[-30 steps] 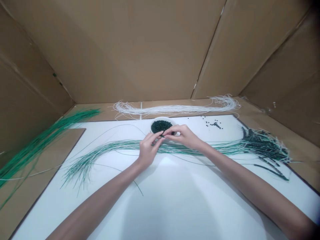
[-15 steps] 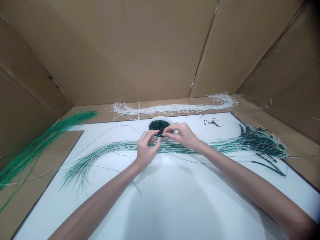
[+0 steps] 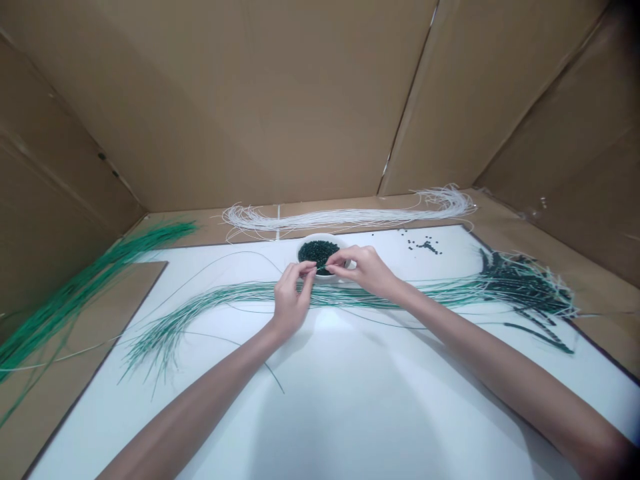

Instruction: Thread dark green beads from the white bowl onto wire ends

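A white bowl (image 3: 343, 241) filled with small dark green beads (image 3: 317, 251) stands at the middle of the white board. Just over its near rim, my left hand (image 3: 293, 293) pinches with thumb and forefinger. My right hand (image 3: 364, 267) faces it from the right, its thumb and fingertips also pinched together. A short bit of thin green string (image 3: 321, 267) shows between the two sets of fingertips; any bead on it is too small to make out. Beneath both hands runs a long bundle of green strings (image 3: 240, 291), its right end threaded with dark beads (image 3: 520, 283).
White strings (image 3: 345, 217) lie in a bundle behind the board (image 3: 350, 400). More green strands (image 3: 95, 280) rest on cardboard at the left. Loose beads (image 3: 427, 247) are scattered right of the bowl. Cardboard walls (image 3: 250, 100) close off the back and sides.
My left thumb and forefinger, apart before, have closed together near the right fingertips. My right hand has stayed almost still.
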A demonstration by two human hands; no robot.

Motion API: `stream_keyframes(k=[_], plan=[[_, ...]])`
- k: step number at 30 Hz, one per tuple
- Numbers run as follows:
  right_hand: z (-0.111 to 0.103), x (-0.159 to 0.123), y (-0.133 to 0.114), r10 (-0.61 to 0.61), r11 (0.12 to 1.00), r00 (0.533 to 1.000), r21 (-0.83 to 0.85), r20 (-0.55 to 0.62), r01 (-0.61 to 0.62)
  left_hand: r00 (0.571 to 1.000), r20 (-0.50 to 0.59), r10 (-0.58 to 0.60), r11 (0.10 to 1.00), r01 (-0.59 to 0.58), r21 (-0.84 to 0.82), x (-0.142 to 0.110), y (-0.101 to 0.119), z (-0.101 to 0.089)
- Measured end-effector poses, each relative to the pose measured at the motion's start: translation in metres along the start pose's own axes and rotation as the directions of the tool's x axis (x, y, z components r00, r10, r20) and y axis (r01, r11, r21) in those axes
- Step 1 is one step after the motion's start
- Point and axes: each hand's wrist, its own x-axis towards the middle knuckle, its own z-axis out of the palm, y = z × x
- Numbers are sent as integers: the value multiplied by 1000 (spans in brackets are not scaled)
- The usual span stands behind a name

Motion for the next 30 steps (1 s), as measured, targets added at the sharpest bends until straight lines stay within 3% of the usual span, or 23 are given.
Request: stream_keyframes(k=[9,15,20,25,30], plan=[[4,-2,-3,-52,997,999,-52,-6,52,995,95,42,999,-44,23,1,1,0],[-1,0,-3,-118,985,993,-126,-18,115,999,37,13,1000,-14,20,2,2,-1],[-5,1,-1,-101,988,993,-119,-58,94,1000,-3,-15,999,15,48,3,6,-1],[4,-2,-4,-65,997,997,-54,-48,62,999,46,-23,999,20,46,2,4,-1],[3,-2,-6,38,998,998,41,-52,-36,998,33,-44,998,43,37,2,5,-3]])
